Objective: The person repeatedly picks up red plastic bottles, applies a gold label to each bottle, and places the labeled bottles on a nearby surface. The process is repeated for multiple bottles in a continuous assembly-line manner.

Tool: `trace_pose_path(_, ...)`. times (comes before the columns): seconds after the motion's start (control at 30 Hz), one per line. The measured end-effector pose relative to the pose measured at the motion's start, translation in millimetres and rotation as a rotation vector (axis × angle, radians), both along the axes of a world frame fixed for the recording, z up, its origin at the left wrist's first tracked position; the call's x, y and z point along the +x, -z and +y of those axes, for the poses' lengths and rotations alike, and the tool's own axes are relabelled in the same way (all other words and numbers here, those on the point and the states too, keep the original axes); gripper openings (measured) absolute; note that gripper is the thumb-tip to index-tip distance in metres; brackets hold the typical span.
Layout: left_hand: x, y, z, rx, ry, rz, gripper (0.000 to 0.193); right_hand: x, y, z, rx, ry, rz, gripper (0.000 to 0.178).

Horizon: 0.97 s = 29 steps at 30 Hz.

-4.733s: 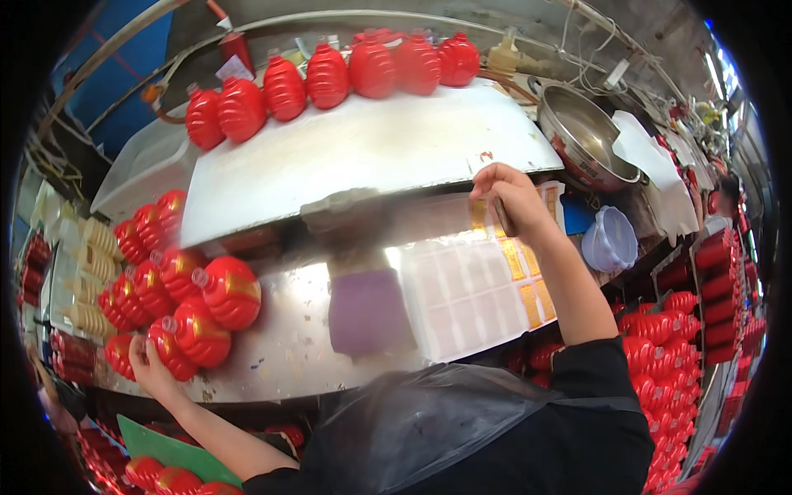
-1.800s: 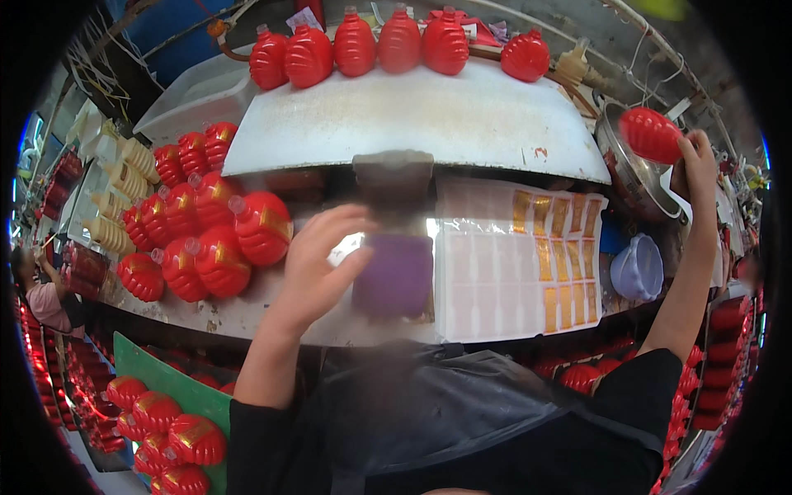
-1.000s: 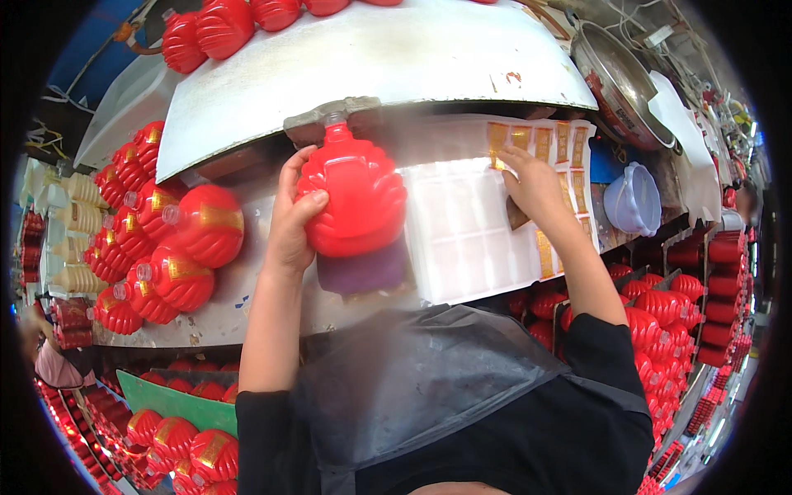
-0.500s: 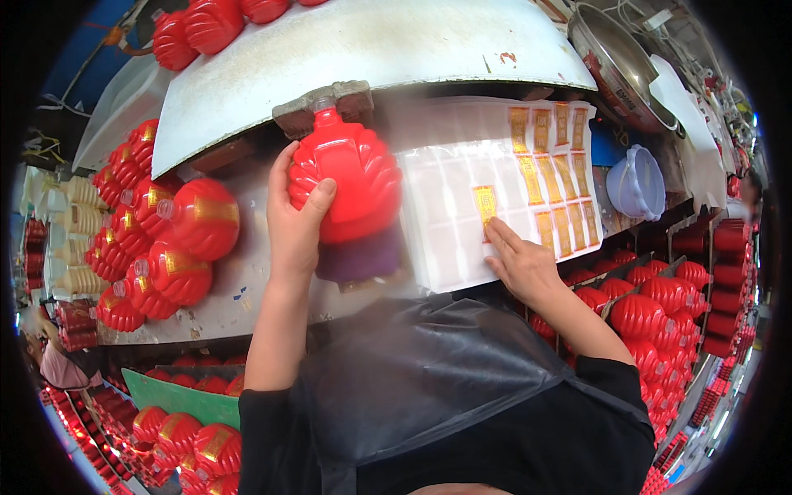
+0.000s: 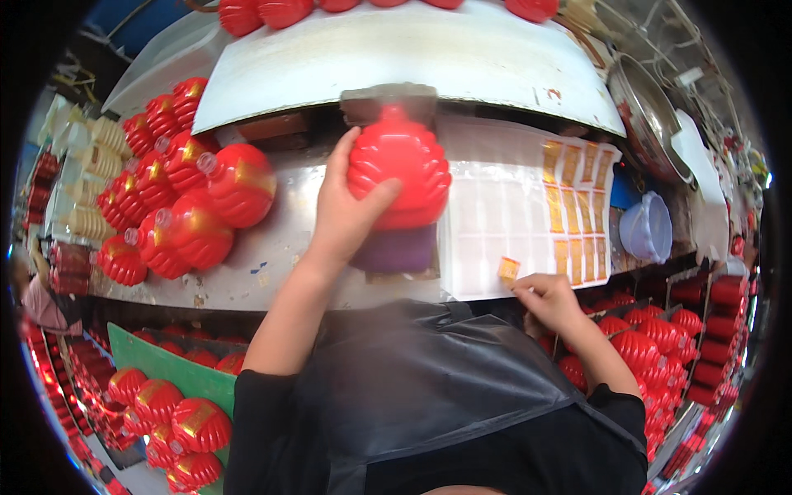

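Note:
A red ribbed plastic bottle [image 5: 398, 169] lies on its side with its neck toward a grey notched block [image 5: 355, 106] and its base by a purple pad [image 5: 394, 252]. My left hand [image 5: 351, 202] grips it from the left, thumb across its front. At the near edge of a white label sheet [image 5: 478, 214], my right hand [image 5: 549, 299] pinches a gold label [image 5: 509, 269] by its lower end. The label is tilted and appears peeled off. Several gold labels [image 5: 587, 210] stay in rows at the sheet's right side.
Red bottles with gold labels [image 5: 239, 186] cluster on the table's left. A raised white board [image 5: 412, 58] spans the back, with red bottles behind it. A pale blue bucket [image 5: 646, 228] stands at right. Crates of red bottles [image 5: 648, 338] sit below the table's near edge.
My right hand has moved toward me, from lying over the label on the sheet to pinching it at the sheet's near edge. My left hand still holds the bottle. The whole view has shifted.

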<state>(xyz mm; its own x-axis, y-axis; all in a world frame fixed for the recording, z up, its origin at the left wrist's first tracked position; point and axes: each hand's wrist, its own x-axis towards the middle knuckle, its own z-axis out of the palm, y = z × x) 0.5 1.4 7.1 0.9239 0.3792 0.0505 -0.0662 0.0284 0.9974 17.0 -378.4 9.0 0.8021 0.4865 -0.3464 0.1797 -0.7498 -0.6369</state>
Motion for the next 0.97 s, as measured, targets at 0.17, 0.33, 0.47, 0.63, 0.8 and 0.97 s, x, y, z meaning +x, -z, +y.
trace_pose_path(0.17, -1.1, 4.8, 0.7, 0.051, -0.012, 0.02, 0.095, 83.6, -63.5, 75.5, 0.273, 0.199, 0.305, 0.027)
trace_pose_path(0.33, 1.0, -2.3, 8.2, 0.302, -0.041, -0.002, 0.093, 102.9, -109.9, 151.1, 0.491, -0.168, -0.25, 0.014)
trace_pose_path(0.47, 14.7, -14.8, 14.3, 0.19, -0.014, -0.007, 0.088, 86.2, -106.7, 195.0, 0.316, -0.655, -0.973, 0.021)
trace_pose_path(0.63, 33.2, -27.6, 14.0, 0.411, -0.056, 0.022, 0.072, 54.1, -76.8, 200.2, 0.092, -0.755, -1.152, 0.03)
trace_pose_path(0.8, 34.8, -30.0, 12.3, 0.399, -0.062, 0.041, 0.069, 32.7, -70.5, 179.1, -0.047, -0.851, -1.236, 0.032)
trace_pose_path(0.97, 25.1, -15.7, 12.5, 0.378, -0.129, -0.024, 0.079, 57.7, -67.4, 176.4, 0.312, -0.618, -0.776, 0.034)
